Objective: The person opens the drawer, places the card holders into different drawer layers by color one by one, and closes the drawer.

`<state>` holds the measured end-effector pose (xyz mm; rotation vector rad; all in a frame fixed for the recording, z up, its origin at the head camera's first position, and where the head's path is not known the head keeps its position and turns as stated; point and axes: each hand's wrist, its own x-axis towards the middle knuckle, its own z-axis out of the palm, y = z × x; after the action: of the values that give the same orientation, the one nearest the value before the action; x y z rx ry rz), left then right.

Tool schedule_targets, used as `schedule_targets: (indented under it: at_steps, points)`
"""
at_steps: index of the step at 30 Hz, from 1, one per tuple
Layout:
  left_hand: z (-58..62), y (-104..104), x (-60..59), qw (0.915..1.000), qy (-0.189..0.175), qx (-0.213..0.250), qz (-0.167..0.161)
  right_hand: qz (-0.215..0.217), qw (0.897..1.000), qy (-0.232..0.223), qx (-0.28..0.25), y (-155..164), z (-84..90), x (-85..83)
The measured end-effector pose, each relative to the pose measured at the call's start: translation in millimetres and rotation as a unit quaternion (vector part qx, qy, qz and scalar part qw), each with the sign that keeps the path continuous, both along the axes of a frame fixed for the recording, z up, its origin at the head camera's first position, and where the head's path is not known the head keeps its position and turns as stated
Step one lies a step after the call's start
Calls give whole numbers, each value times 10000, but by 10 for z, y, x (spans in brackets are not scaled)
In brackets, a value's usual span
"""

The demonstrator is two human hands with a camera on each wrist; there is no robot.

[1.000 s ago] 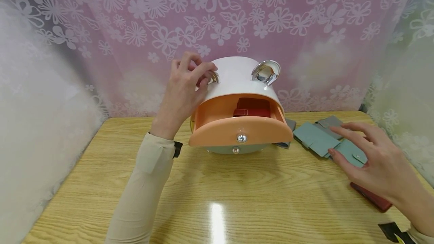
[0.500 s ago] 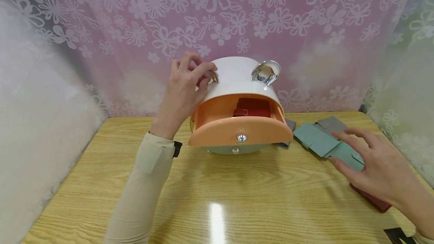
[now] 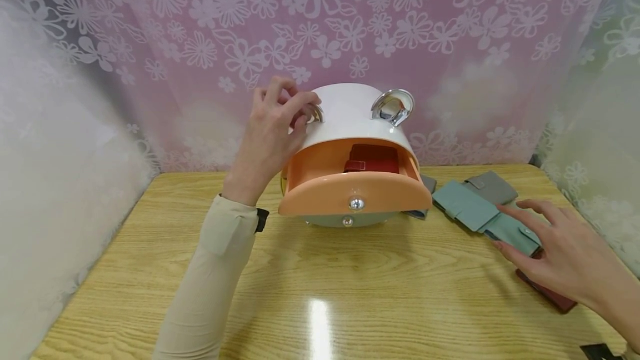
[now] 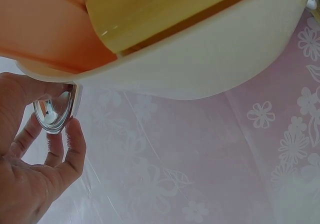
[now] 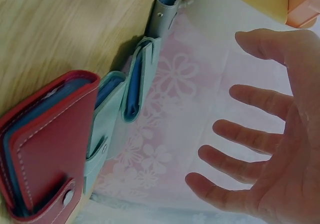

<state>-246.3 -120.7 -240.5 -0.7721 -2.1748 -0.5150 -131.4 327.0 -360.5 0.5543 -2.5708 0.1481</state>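
A white rounded drawer box (image 3: 350,115) stands at the back of the wooden table (image 3: 320,282). Its orange drawer (image 3: 355,190) is pulled out, and a red wallet (image 3: 372,159) lies inside. My left hand (image 3: 295,110) grips the left chrome ring handle (image 4: 54,111) on the box top, thumb and fingers (image 4: 75,144) curled round it. My right hand (image 3: 542,235) hovers with fingers spread (image 5: 250,134) over a teal wallet (image 3: 515,232) and a second red wallet (image 5: 45,144) at the right.
Another teal wallet (image 3: 465,204) and a grey wallet (image 3: 492,185) lie beside the box, with a darker one (image 3: 425,196) partly tucked behind the drawer. A second chrome ring (image 3: 392,105) tops the box. Floral curtains (image 3: 400,26) close in the back and sides.
My right hand has drifted down and to the right, from above the teal wallets toward the red wallet on the table. The left hand and the drawer have not moved.
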Motion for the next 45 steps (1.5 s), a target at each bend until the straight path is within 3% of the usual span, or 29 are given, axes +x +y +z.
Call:
schedule_targets:
  at_steps: [14, 21, 29, 38, 45]
  points:
    - [-12, -1, 10, 10000, 21, 3, -20, -546, 9952, -688, 432, 123, -129, 46]
    - [-11, 0, 8, 10000, 2, 18, 1, -882, 9848, -1335, 673, 224, -199, 62]
    - [-11, 4, 5, 10000, -21, 49, -7, -1022, 9785, -1542, 907, 354, -280, 43]
    - [-11, 6, -2, 10000, 2, 57, -26, -1119, 9679, -2049, 928, 408, -280, 50]
    - [-19, 3, -14, 10000, 66, 41, -38, -996, 9634, -2413, 606, 443, -313, 68]
